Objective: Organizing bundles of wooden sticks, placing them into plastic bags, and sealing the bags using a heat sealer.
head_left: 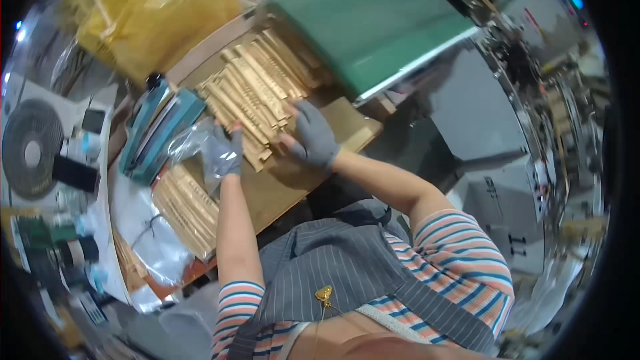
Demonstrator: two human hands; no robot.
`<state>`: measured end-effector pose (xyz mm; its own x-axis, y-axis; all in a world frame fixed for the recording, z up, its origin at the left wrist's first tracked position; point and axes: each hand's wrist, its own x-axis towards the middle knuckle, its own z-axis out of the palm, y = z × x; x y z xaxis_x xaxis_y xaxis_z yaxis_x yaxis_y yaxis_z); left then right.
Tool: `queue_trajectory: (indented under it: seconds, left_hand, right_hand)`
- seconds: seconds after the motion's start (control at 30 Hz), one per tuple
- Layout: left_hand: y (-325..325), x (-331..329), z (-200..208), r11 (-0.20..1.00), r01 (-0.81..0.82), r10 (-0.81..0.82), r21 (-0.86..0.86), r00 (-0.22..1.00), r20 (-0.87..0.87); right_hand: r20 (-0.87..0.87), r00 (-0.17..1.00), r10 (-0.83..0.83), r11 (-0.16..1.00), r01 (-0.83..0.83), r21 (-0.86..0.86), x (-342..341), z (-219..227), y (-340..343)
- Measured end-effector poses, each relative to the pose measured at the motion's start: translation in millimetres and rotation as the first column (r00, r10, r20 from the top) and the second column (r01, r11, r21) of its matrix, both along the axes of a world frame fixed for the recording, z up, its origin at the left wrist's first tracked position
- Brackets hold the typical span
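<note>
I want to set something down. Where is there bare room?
The brown surface is bare right of the right hand, and between the tan packets and the near edge. The green surface looks bare. Crowded: around the left hand, with clear bag, teal device and bagged packets.

Soft light glints on yellow plastic (163, 17) (edges curve, blurred, into black).

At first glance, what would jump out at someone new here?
Most likely the broad green surface at the top, right of centre, and the bulky yellow plastic at the upper left. Below them, near the middle, lies a pile of slim tan packets, with the gloved left hand and right hand at its near end.
</note>
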<state>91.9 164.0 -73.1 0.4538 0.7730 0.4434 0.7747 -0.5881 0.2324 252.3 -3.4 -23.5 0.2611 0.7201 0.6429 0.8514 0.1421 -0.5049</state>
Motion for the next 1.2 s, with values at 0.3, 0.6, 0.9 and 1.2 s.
queue_trajectory:
  seconds: [0.3, 0.6, 0.9, 1.2]
  left_hand:
    - [27.6, 17.3, 0.0, 0.762, 0.386, 0.231, -0.52, 0.589, 0.775]
    - [30.0, 48.1, 28.5, 0.452, 0.524, 0.569, -0.722, 0.454, 0.686]
    - [-23.8, -24.9, 108.6, 0.687, 0.613, -0.03, -0.39, 0.56, 0.828]
    - [-75.1, -74.8, 130.7, 0.51, 0.703, -0.109, -0.495, 0.624, 0.774]
  right_hand:
    - [-0.293, 0.768, -0.57, 0.707, 0.276, -0.651, 133.5, -17.2, 189.5]
    - [-0.815, 0.57, -0.106, 0.642, -0.587, -0.494, 30.3, -15.2, 159.5]
    - [-0.917, 0.095, 0.387, 0.655, -0.728, 0.201, -11.8, 70.3, 92.8]
    - [-0.89, 0.286, 0.355, 0.705, -0.707, 0.055, -83.0, 117.9, 42.1]
